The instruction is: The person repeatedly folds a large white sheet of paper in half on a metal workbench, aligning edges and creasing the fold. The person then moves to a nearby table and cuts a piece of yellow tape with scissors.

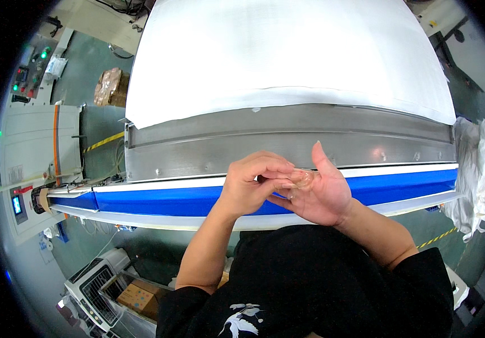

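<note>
A: Mid-frame, left hand [252, 183] pinches a clear bit of tape or film [301, 180]?

B: Yep, lying on the open right hand [324, 191]. Looks light, flimsy, probably clingy; grab an edge.

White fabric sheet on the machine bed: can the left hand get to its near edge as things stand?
Probably yes: nothing lies between the left hand and the white fabric sheet but the bare metal plate, though its fingers now pinch a small clear piece.
</note>
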